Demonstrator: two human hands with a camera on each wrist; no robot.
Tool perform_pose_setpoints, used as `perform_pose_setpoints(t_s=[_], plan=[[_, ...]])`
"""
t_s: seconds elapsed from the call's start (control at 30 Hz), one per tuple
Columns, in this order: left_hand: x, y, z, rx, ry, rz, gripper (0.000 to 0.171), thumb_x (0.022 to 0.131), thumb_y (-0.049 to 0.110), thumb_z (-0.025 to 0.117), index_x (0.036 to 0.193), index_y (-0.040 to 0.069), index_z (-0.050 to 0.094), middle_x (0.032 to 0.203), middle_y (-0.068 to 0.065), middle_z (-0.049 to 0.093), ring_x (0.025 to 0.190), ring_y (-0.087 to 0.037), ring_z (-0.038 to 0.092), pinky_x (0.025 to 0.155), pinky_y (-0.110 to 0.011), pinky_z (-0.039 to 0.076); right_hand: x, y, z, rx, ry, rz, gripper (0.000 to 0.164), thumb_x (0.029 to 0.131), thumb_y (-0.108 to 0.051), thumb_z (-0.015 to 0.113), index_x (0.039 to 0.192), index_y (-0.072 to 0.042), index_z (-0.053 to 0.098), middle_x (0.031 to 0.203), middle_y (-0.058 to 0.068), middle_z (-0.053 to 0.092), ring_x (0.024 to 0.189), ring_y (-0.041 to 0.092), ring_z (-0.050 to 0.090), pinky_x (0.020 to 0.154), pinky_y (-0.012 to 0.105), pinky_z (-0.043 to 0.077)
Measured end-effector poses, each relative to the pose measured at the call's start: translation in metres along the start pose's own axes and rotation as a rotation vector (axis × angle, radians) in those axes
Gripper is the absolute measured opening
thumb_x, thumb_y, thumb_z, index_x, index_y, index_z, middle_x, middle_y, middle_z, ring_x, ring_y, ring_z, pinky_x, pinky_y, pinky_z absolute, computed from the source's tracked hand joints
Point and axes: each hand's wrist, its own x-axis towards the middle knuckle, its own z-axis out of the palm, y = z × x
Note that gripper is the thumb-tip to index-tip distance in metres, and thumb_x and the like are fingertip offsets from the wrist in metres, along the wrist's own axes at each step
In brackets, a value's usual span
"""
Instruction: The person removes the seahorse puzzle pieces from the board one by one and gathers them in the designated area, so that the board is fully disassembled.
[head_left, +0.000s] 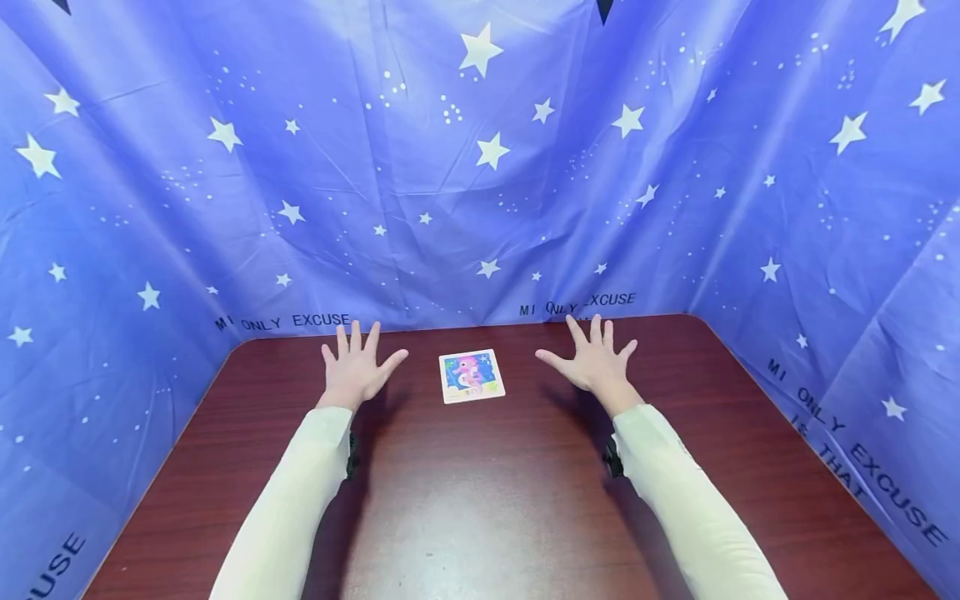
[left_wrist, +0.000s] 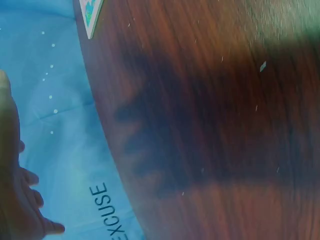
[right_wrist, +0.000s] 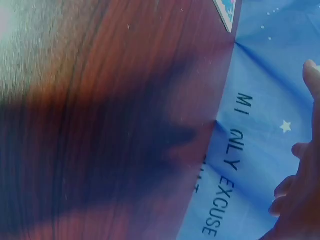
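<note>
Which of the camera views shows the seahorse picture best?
The head view: it shows the whole seahorse picture uncovered on the table, between the left hand and the right hand. The left wrist and right wrist views each show only one corner, cut off by the image's top edge.

both arms (head_left: 288, 500) forward, fingers (head_left: 356, 337) wide apart

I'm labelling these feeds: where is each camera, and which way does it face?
Head: on the head, facing forward and down at table, card and curtain; sleeves, left hand and right hand show.
Left wrist: on that wrist, facing the table's far edge; part of the left hand shows.
Right wrist: on that wrist, facing the same edge; part of the right hand shows.
Both wrist views share table, curtain and card.
</note>
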Motion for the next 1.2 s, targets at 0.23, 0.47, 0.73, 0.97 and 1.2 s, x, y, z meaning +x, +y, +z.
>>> perform_pose_setpoints(t_s=[0.23, 0.47, 0.73, 0.97, 1.2], plan=[[0.005, 0.007, 0.019, -0.104, 0.035, 0.073, 0.086, 0.088, 0.064, 0.042, 0.150, 0.009, 0.017, 0.152, -0.023, 0.020, 0.142, -0.043, 0.010, 0.107, -0.065, 0.018, 0.004, -0.014, 0.015, 0.082, 0.000, -0.051, 0.098, 0.075, -0.081, 0.040, 0.150, -0.024, 0.016, 0.155, 0.025, 0.004, 0.143, 0.042, 0.003, 0.102, 0.074, 0.003], [0.006, 0.023, 0.043, -0.235, 0.028, 0.115, 0.082, 0.087, 0.056, 0.053, 0.146, 0.006, 0.026, 0.147, -0.021, 0.033, 0.135, -0.040, 0.032, 0.105, -0.059, 0.029, 0.006, -0.032, 0.038, 0.174, 0.009, -0.092, 0.090, 0.079, -0.071, 0.051, 0.148, -0.018, 0.027, 0.153, 0.023, 0.021, 0.142, 0.038, 0.020, 0.105, 0.066, 0.022], [0.007, 0.047, 0.070, -0.292, -0.014, 0.113, 0.075, 0.088, 0.048, 0.058, 0.144, 0.005, 0.033, 0.143, -0.019, 0.040, 0.131, -0.037, 0.038, 0.106, -0.053, 0.032, 0.005, -0.053, 0.069, 0.281, 0.012, -0.185, 0.076, 0.082, -0.052, 0.062, 0.141, -0.010, 0.040, 0.146, 0.020, 0.037, 0.136, 0.036, 0.034, 0.108, 0.052, 0.029], [0.004, 0.062, 0.087, -0.209, -0.025, 0.117, 0.072, 0.087, 0.049, 0.058, 0.140, 0.004, 0.039, 0.139, -0.018, 0.045, 0.130, -0.034, 0.041, 0.104, -0.053, 0.033, 0.005, -0.068, 0.088, 0.292, -0.013, -0.214, 0.071, 0.082, -0.046, 0.064, 0.138, -0.008, 0.043, 0.143, 0.019, 0.041, 0.134, 0.035, 0.037, 0.107, 0.049, 0.032], [0.000, 0.068, 0.090, -0.118, -0.042, 0.156, 0.067, 0.088, 0.052, 0.056, 0.136, 0.007, 0.045, 0.139, -0.013, 0.046, 0.131, -0.031, 0.040, 0.104, -0.055, 0.030, 0.006, -0.076, 0.102, 0.247, -0.034, -0.229, 0.069, 0.084, -0.046, 0.062, 0.138, -0.007, 0.044, 0.144, 0.020, 0.040, 0.134, 0.035, 0.037, 0.109, 0.050, 0.029]])
